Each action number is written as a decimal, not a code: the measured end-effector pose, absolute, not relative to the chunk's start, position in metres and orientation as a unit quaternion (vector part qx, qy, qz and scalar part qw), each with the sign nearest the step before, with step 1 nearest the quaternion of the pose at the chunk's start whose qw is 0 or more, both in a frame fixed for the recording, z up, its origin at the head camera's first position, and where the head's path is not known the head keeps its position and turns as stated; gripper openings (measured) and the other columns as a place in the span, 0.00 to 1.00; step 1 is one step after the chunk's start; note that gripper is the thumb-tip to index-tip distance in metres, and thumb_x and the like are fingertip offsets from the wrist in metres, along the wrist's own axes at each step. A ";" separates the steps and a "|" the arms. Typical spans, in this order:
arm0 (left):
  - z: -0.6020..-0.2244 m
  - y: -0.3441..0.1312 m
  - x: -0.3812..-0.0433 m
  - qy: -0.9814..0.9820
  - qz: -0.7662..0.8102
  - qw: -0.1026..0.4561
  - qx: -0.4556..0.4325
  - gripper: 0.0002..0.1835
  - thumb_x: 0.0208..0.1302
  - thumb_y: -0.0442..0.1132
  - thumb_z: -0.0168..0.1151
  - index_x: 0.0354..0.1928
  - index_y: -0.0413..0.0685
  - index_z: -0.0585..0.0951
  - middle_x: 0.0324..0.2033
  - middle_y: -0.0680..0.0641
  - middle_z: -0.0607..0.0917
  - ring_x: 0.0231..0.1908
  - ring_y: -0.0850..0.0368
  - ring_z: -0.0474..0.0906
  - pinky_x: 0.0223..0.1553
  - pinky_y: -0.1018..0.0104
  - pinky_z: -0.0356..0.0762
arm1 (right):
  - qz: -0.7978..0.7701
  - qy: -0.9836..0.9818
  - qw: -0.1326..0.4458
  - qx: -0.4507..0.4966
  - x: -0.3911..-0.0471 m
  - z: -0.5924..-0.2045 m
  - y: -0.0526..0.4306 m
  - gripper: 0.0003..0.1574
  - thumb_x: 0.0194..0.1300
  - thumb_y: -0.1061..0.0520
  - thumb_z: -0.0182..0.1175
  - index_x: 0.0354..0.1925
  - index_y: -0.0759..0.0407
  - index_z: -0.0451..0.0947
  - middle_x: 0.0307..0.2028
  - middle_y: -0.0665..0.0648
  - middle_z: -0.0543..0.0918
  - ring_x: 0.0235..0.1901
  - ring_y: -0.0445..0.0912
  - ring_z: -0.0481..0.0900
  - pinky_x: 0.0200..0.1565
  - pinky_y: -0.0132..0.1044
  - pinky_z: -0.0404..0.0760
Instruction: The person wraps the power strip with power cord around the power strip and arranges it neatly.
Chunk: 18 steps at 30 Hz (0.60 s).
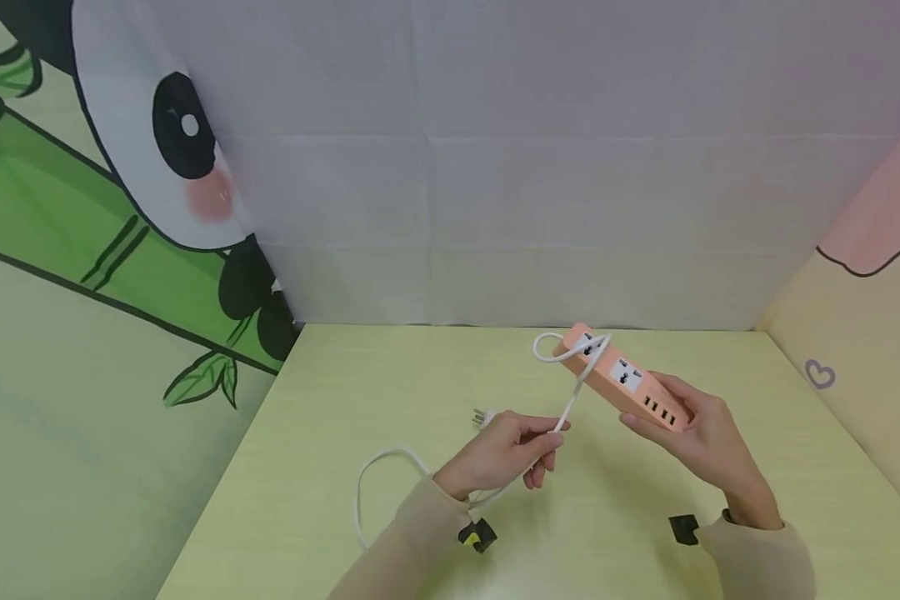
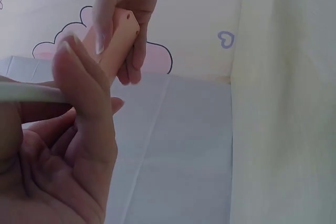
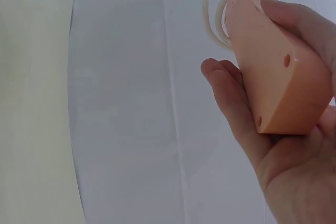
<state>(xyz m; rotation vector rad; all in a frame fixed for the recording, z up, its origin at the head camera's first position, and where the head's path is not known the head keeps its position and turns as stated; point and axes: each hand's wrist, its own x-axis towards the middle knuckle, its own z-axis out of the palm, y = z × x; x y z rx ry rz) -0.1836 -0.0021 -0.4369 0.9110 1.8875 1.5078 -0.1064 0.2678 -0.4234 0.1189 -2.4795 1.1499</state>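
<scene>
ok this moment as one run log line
left hand: fingers pinch cord | right hand: holds strip | cord: across strip's far end | plug: partly behind left hand

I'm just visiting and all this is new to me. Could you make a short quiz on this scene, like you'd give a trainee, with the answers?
1. Multiple choice: what does the left grip pinch?
A) a pen
B) the white cord
C) a sponge

2. True or false: the right grip holds the power strip at the end with the small ports.

3. Open: how many white socket panels show on the strip, and which one does the cord cross?

Key:
1. B
2. True
3. Two; the cord crosses the one farther from the right grip.
</scene>
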 end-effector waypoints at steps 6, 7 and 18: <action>-0.431 0.005 -0.179 0.687 0.567 0.288 0.351 0.17 0.76 0.38 0.57 0.61 0.42 0.81 0.23 0.44 0.80 0.18 0.62 0.75 0.23 0.73 0.78 | 0.386 -0.896 0.218 0.029 -0.113 -0.422 0.278 0.38 0.56 0.55 0.77 0.64 0.56 0.77 0.34 0.53 0.81 0.25 0.38 0.71 0.24 0.31 0.71; -0.429 0.006 -0.178 0.687 0.566 0.287 0.353 0.17 0.76 0.38 0.58 0.61 0.42 0.81 0.22 0.46 0.80 0.18 0.62 0.75 0.23 0.73 0.78 | 0.383 -0.897 0.220 0.026 -0.114 -0.421 0.280 0.38 0.56 0.55 0.77 0.64 0.57 0.77 0.34 0.53 0.81 0.25 0.38 0.71 0.24 0.31 0.71; -0.404 0.005 -0.179 0.728 0.546 0.241 0.337 0.15 0.77 0.42 0.56 0.56 0.45 0.84 0.19 0.52 0.73 0.11 0.61 0.65 0.15 0.72 0.66 | 0.379 -0.902 0.204 0.023 -0.120 -0.412 0.294 0.38 0.58 0.53 0.76 0.65 0.59 0.76 0.34 0.55 0.81 0.25 0.39 0.71 0.25 0.32 0.72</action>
